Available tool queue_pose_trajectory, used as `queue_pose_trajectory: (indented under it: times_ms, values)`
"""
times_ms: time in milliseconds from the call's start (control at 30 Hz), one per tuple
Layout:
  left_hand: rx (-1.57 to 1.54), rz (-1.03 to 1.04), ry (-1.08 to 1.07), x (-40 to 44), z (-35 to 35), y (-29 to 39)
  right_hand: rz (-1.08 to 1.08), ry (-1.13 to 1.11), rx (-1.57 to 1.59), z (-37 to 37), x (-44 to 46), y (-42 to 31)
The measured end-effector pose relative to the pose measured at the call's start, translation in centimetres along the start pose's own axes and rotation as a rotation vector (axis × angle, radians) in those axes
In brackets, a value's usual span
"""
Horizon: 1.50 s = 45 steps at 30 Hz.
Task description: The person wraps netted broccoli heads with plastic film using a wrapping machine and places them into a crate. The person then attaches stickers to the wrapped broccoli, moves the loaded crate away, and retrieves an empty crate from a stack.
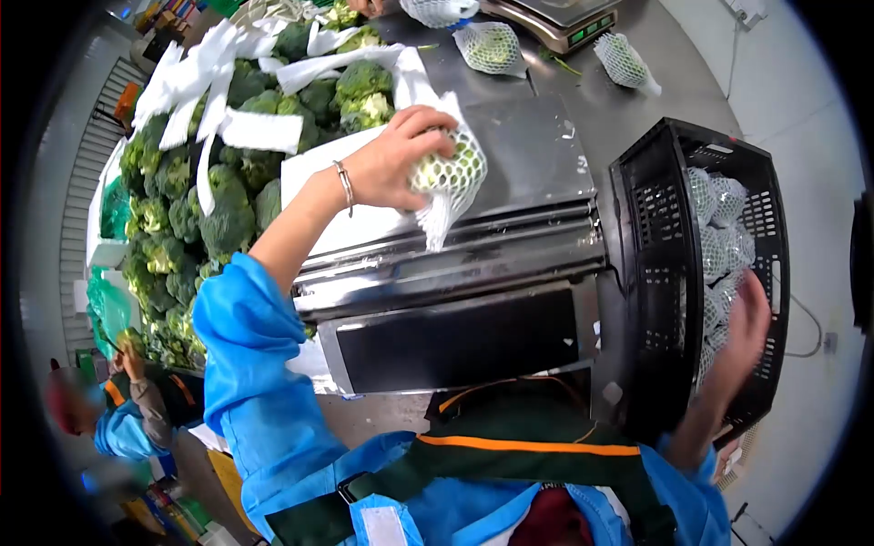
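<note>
My left hand (pixel 398 164), with a bracelet at the wrist, is closed around a broccoli head in a white foam net (pixel 462 173). It holds the head over the metal worktop, with the net's loose tail hanging down. At the right, my right hand (pixel 748 318) is inside the black plastic crate (pixel 651 273), slightly blurred. Its fingers look stretched out beside several net-wrapped heads (pixel 726 246), and I see nothing gripped in them. A large pile of bare broccoli (pixel 223 214) lies to the left of my left hand, with white foam nets (pixel 214 77) strewn over it.
More netted heads (pixel 492 47) lie on the far worktop (pixel 546 118), another (pixel 626 62) beside a digital scale (pixel 569 27). A dark panel (pixel 460 341) fronts the bench. At the lower left a co-worker (pixel 137 409) handles broccoli. Part of another person's hand (pixel 367 7) shows at the top.
</note>
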<state>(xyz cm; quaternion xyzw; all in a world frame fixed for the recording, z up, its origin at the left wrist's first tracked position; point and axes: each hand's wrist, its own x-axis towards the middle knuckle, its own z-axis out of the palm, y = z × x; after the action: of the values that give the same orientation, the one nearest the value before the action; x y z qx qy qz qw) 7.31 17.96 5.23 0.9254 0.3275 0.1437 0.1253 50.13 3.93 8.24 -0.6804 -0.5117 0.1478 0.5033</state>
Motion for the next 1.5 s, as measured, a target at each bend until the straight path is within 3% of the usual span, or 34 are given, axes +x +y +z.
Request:
queue_pose_trajectory:
  times_ms: [33,67,100,133,167,267,333,400,467,633,767,900,1000,1033,1133,1333,1400,1500]
  values:
    - [-0.034,-0.022,0.004,-0.6,0.0,0.5,-0.074,-0.230,0.194,3.8,-0.6,-2.0]
    - [0.028,-0.080,0.046,-1.2,0.2,1.2,-0.097,-0.457,0.030,7.3,-1.2,-4.5]
    - [0.037,-0.150,0.108,-2.3,-0.1,2.5,-0.361,-0.609,0.015,11.1,-1.7,-4.5]
    - [0.044,-0.223,0.168,-3.4,-0.4,4.2,-0.665,-0.587,-0.144,14.3,-1.9,-3.7]
    - [0.084,-0.263,0.231,-5.4,-0.7,6.4,-0.691,-0.511,-0.212,16.2,-2.3,-2.8]
    - [0.521,-0.624,0.250,-13.2,2.3,10.6,-0.374,-0.607,-0.502,15.5,-1.5,0.5]
    - [0.376,-0.685,0.209,-15.9,5.0,10.3,-0.539,-0.664,-0.401,16.2,-1.7,1.3]
    - [0.359,-0.647,0.286,-15.7,6.1,9.7,-0.833,-0.636,-0.281,18.3,-1.9,0.9]
    - [0.367,-0.540,0.244,-15.5,6.5,8.9,-0.934,-0.799,-0.392,19.2,-1.4,0.4]
    - [0.289,-0.480,0.164,-14.4,7.1,7.3,-1.074,-0.929,-0.479,19.4,-1.0,-1.4]
    - [0.220,-0.498,0.260,-14.6,7.0,6.6,-1.028,-0.900,-0.379,19.5,-0.8,-1.0]
    - [-0.124,-0.802,0.425,-13.9,4.9,9.9,-0.494,-1.021,-0.052,18.1,-1.9,-0.5]
    - [-0.089,-0.727,0.329,-14.9,5.1,10.1,0.008,-1.140,0.051,16.9,-2.8,-1.0]
    - [0.015,-0.552,0.297,-14.7,5.3,9.4,-0.041,-1.103,0.116,17.2,-2.7,-1.2]
    - [0.072,-0.415,0.179,-14.8,6.2,7.0,-0.093,-1.147,0.016,18.2,-1.4,-2.4]
    - [0.268,-0.406,0.057,-13.5,6.7,6.5,-0.295,-1.182,-0.131,18.9,-0.6,-2.6]
    - [0.262,-0.422,0.030,-13.4,6.3,6.5,-0.513,-1.129,-0.123,19.2,-0.6,-1.8]
    - [0.333,-0.415,-0.039,-13.1,6.4,6.9,-0.307,-1.182,-0.136,18.6,-0.7,-2.5]
